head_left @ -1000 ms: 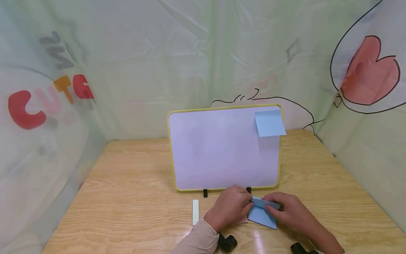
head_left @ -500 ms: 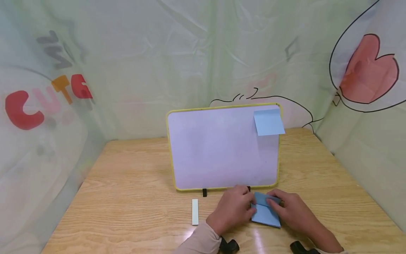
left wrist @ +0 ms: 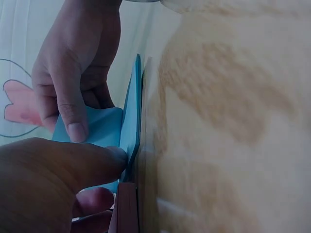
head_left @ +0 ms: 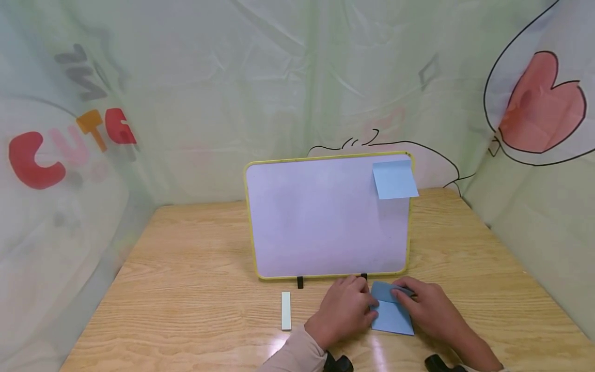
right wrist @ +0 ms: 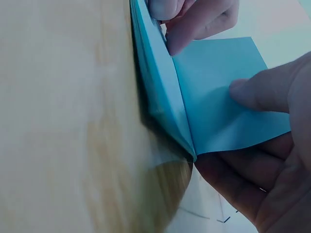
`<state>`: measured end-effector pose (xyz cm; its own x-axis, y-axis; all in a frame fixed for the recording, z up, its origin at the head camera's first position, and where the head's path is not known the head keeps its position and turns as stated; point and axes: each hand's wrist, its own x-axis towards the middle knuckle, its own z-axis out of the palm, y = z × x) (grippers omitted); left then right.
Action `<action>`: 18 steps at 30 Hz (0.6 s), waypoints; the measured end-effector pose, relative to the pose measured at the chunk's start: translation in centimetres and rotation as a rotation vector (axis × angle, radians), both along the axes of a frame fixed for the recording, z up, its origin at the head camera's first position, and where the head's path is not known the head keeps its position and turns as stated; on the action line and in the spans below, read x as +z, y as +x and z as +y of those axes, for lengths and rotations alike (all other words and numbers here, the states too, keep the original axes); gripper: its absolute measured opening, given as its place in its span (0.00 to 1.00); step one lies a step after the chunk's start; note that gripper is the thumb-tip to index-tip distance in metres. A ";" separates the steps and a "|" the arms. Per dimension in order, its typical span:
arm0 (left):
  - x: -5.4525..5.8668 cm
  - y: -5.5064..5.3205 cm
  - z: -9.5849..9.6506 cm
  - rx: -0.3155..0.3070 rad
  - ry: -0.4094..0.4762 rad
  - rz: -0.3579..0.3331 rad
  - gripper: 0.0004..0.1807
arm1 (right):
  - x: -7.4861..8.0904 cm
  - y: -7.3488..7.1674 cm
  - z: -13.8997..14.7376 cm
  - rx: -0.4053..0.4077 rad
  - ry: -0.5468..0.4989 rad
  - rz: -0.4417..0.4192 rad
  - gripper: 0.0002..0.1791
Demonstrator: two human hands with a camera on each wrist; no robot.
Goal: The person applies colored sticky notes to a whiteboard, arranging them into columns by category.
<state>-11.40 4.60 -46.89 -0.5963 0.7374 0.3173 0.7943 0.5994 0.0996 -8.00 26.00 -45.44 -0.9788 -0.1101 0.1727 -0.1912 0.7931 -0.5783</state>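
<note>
A blue sticky note pad (head_left: 392,319) lies on the table in front of the whiteboard, its top sheet (right wrist: 218,97) folded up away from the rest. My right hand (head_left: 432,312) pinches this raised sheet, thumb on its near face and fingers behind. At the pad's left edge, my left hand (head_left: 345,311) holds the pad, thumb tip near the crease in the left wrist view. Beside the left fingers in that view is the edge of a pink pad (left wrist: 126,208); the left hand hides it from the head camera.
The yellow-framed whiteboard (head_left: 321,222) stands on black feet behind the hands. A single blue sticky note (head_left: 395,179) hangs at its upper right corner. A narrow pale strip (head_left: 285,311) lies left of my left hand. Printed curtains surround the wooden table (head_left: 186,289).
The blue pad and both hands have shifted slightly to the right. The raised blue sheet stands further up from the pad. The pink edge under the left hand has gone from the head view.
</note>
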 end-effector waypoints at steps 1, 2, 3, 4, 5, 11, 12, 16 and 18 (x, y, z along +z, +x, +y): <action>0.0 0.0 0.0 0.003 -0.004 -0.001 0.07 | 0.0 0.0 0.0 -0.005 -0.005 0.002 0.05; 0.1 0.1 0.0 0.006 -0.007 0.000 0.07 | 0.0 0.0 0.0 -0.010 -0.011 0.005 0.05; 0.1 0.1 0.0 0.007 -0.010 0.003 0.07 | 0.0 0.0 0.0 -0.014 -0.015 0.006 0.05; 0.1 0.1 0.0 0.008 -0.013 0.006 0.07 | 0.0 0.0 0.0 -0.020 -0.021 0.008 0.05; 0.1 0.2 0.0 0.006 -0.017 0.009 0.07 | 0.0 0.0 0.0 -0.024 -0.026 0.007 0.04; -0.1 0.2 0.1 -0.005 -0.044 0.044 0.07 | 0.0 0.0 0.0 -0.049 -0.038 0.005 0.05; -0.1 0.2 0.1 -0.006 -0.045 0.047 0.07 | 0.0 0.0 0.0 -0.053 -0.039 0.001 0.06; -0.1 0.3 0.1 -0.011 -0.053 0.063 0.08 | -0.1 0.0 0.1 -0.066 -0.038 -0.019 0.09; -0.1 0.4 0.1 -0.015 -0.058 0.076 0.08 | -0.1 0.0 0.1 -0.071 -0.037 -0.018 0.10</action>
